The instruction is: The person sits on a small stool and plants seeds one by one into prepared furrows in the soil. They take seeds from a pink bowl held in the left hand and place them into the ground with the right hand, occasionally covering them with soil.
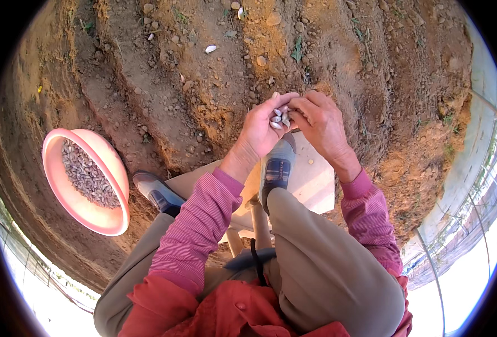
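Note:
Cupped palm up, my left hand [262, 122] holds several garlic cloves [277, 119], white to pale purple. My right hand [321, 120] meets it from the right, its thumb and fingertips bent down at the edge of the cloves. Whether those fingertips pinch a clove is hidden behind the hand. Both hands are above my shoe [279, 162], which rests on a pale flat board [316, 181]. To the left a pink plastic basin [86, 221] sits tilted on the soil, with many more cloves [89, 177] inside.
Furrowed brown soil [168, 97] with small stones spreads ahead. One loose clove [210, 49] lies on it, with another clove [241, 13] farther off. Wooden legs [260, 225] stand between my knees. Plastic sheeting [459, 177] borders the right side.

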Tool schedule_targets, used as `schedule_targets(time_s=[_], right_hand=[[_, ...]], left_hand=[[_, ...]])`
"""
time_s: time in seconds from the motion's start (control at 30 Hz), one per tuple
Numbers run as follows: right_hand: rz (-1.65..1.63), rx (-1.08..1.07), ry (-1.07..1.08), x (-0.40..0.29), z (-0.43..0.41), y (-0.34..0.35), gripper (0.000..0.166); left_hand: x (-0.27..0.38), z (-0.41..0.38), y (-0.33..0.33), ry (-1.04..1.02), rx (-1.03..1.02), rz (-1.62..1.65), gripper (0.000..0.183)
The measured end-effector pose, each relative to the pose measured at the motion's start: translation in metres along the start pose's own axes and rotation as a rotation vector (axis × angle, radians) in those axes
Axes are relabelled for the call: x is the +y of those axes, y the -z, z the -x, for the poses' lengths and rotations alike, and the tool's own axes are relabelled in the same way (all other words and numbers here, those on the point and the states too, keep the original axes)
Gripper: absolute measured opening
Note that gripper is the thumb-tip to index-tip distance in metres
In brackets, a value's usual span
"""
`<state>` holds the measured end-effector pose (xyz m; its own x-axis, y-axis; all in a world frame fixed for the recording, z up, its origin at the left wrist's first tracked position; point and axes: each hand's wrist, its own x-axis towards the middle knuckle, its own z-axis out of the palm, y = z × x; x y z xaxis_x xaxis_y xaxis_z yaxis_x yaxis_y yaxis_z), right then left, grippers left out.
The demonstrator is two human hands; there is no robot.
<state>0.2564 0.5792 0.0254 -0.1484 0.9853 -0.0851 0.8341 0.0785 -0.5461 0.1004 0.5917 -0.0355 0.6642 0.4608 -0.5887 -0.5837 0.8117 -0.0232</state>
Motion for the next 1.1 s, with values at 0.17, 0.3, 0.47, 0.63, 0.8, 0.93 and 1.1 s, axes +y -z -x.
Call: schedule_targets(time_s=[0.17, 0.3, 0.47, 0.63, 0.8, 0.93, 1.1], right_hand=[[-0.293, 0.134, -0.23, 0.018, -0.01, 0.003, 0.011], [-0.045, 0.212, -0.195, 0.054, -0.038, -0.002, 0.01], [0.262, 0.223, 0.057, 0.069, -0.065, -0.019, 0.009], [0.409, 0.21, 0.144, 0.083, -0.073, -0.026, 0.008], [0.491, 0.227, 0.128, 0.09, -0.08, -0.032, 0.011], [0.482, 0.263, 0.098, 0.079, -0.073, -0.026, 0.022], [0.122, 0.184, 0.035, 0.032, -0.051, 0.004, 0.025]], left_hand=[[0.005, 0.001, 0.005, -0.016, -0.016, 0.026, 0.045], [0.01, -0.003, 0.003, -0.044, -0.011, 0.035, 0.047], [0.018, 0.001, 0.001, -0.088, 0.001, 0.073, 0.045], [0.023, -0.004, 0.0, -0.115, -0.021, 0.108, 0.045], [0.027, -0.007, -0.005, -0.145, -0.01, 0.099, 0.047], [0.031, -0.005, -0.009, -0.154, -0.019, 0.094, 0.047], [0.034, -0.005, -0.011, -0.157, -0.035, 0.086, 0.048]])
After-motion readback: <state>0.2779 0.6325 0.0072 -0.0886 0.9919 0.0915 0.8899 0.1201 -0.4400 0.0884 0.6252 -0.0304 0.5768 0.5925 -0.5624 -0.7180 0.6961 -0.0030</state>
